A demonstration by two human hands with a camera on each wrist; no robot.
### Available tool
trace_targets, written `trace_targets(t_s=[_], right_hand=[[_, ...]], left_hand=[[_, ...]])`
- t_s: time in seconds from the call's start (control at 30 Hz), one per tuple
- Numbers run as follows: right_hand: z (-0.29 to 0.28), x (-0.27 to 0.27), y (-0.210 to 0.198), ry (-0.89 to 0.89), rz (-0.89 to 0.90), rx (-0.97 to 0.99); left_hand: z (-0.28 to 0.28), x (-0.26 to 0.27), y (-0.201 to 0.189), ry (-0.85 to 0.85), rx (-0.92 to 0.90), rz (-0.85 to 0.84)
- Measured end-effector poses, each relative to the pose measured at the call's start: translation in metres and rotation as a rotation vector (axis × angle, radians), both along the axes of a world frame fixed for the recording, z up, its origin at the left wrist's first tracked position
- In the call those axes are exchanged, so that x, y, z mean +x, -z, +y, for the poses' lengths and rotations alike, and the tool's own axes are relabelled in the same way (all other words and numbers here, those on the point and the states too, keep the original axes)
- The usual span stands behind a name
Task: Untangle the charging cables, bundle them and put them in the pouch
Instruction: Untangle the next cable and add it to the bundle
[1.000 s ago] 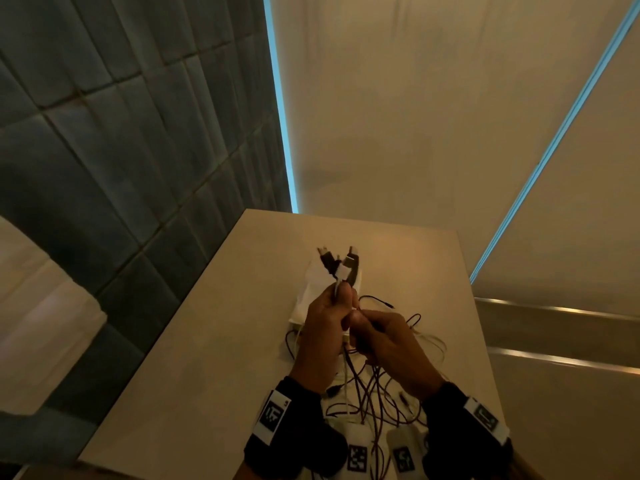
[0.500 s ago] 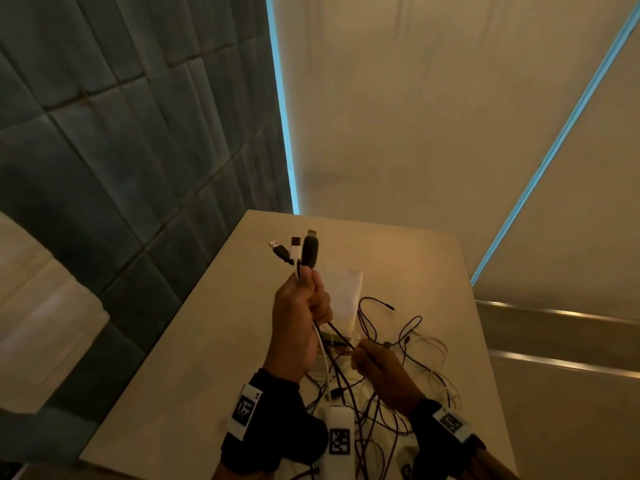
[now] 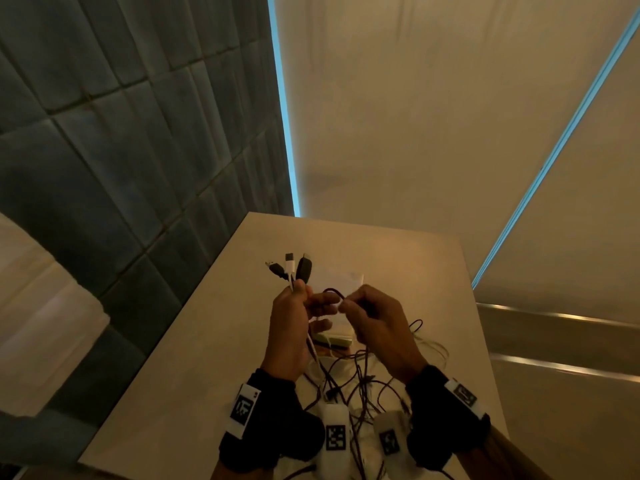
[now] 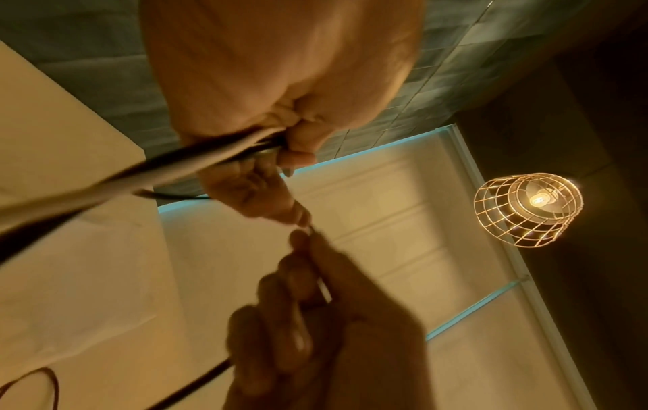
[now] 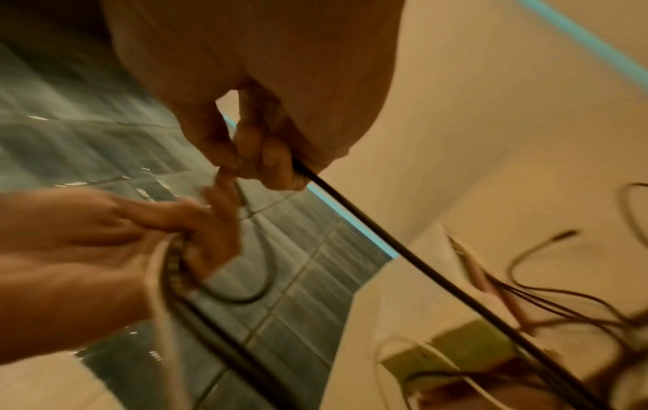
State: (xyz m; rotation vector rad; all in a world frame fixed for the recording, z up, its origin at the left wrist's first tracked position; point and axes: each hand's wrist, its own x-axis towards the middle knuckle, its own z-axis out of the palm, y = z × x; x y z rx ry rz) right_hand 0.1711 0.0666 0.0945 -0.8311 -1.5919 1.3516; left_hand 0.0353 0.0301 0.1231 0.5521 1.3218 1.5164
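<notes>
The fingers (image 3: 294, 299) of the left hand (image 3: 289, 327) are curled tight around a bunch of charging cables (image 3: 349, 379), just below the middle of the head view. Three plug ends (image 3: 292, 266) stick up out of the top of this fist. Two plugs are black and one is white, and the black one on the right is the fattest.

The right hand (image 3: 377, 327) is just beside the left one, to its right. Its thumb and first fingers pinch a thin black cable (image 3: 332, 292) that bends in a small loop between the two hands. In the right wrist view the same cable (image 5: 413, 266) runs straight down from the pinch toward the lower right.

Below the hands the other cables hang in a messy tangle onto the pale surface (image 3: 194, 355). Most are thin and dark, a few are white. A white pouch (image 3: 341, 280) lies flat on the surface behind the hands, partly hidden by them.
</notes>
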Motion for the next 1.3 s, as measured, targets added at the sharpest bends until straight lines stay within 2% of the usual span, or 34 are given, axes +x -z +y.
trace_targets(t_s=[0.03,0.13,0.2,0.33,0.5,0.63,0.73,0.83,0.97,1.07,1.17,1.3], right_hand=[[-0.004,-0.002,-0.006,-0.045,0.024,0.026],[-0.013,-0.005,-0.005,-0.182,0.007,0.018],[-0.015,-0.004,0.008,-0.243,-0.006,-0.042],[-0.015,0.003,0.045,-0.224,-0.020,-0.143],[-0.012,0.008,0.094,-0.171,-0.058,-0.161],[-0.012,0.010,0.127,-0.116,-0.169,-0.168],[-0.015,0.011,0.143,-0.066,-0.258,-0.131],[-0.015,0.012,0.152,-0.035,-0.293,-0.146],[-0.012,0.015,0.161,-0.021,-0.375,-0.146],[-0.004,0.016,0.148,0.076,-0.396,-0.155],[0.005,0.009,0.103,0.172,-0.231,-0.155],[0.003,-0.007,0.037,0.090,-0.089,-0.041]], left_hand=[[0.000,0.001,-0.002,0.026,0.005,-0.042],[-0.003,0.004,-0.011,0.142,0.074,-0.317],[-0.002,0.003,-0.013,0.128,0.153,-0.398],[0.001,-0.001,-0.011,0.085,0.263,-0.341],[-0.002,0.000,-0.009,0.141,0.282,-0.300],[-0.002,-0.003,-0.008,0.213,0.324,-0.283],[-0.005,-0.002,-0.008,0.250,0.326,-0.187],[-0.006,0.000,-0.012,0.200,0.319,-0.142],[-0.004,-0.005,-0.013,0.053,0.301,-0.140],[-0.003,-0.006,-0.008,-0.045,0.202,-0.042],[-0.001,-0.003,0.001,-0.098,0.106,0.055],[-0.001,0.005,0.005,-0.098,0.013,0.073]])
